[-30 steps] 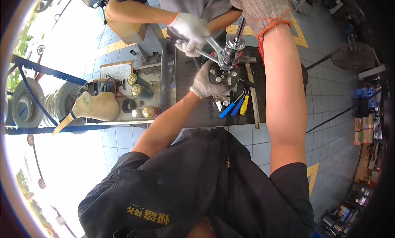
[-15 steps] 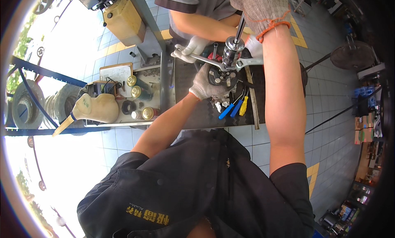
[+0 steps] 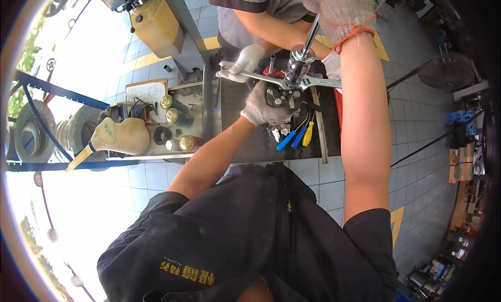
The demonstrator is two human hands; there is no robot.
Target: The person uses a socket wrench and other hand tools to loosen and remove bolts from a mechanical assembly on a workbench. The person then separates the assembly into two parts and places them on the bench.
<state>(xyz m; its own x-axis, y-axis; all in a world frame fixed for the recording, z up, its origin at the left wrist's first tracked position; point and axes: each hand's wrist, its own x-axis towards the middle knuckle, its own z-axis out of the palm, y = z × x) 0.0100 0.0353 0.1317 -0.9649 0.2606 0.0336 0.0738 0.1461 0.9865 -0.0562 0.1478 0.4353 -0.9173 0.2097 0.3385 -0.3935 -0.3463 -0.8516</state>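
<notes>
My left hand [image 3: 265, 105], in a grey knit glove, is wrapped round the side of a dark round metal part [image 3: 284, 97] on the bench. At the top, my gloved right hand [image 3: 344, 11] closes round the upper end of a metal rod tool [image 3: 311, 35]; its grip is partly cut off. Lower on the rod sits a thick shiny cylinder [image 3: 299, 60], tilted over the part. A co-worker's white-gloved hand [image 3: 247, 62] holds a long wrench [image 3: 263, 77] at the cylinder's base. From the right, an adjustable wrench [image 3: 321, 83] meets the same spot, near the co-worker's other gloved hand [image 3: 332, 64].
Blue and yellow screwdrivers [image 3: 308, 134] lie near the bench's front edge, beside a long flat bar [image 3: 320, 130]. On the left shelf stand spray cans [image 3: 189, 142], a clipboard [image 3: 147, 91] and a beige spouted jug [image 3: 120, 136]. A yellowish canister [image 3: 156, 28] is farther back.
My right hand has shifted slightly right, and the rod with its cylinder leans further that way. The co-worker's arms have moved a little right too. My left hand stays on the round part.
</notes>
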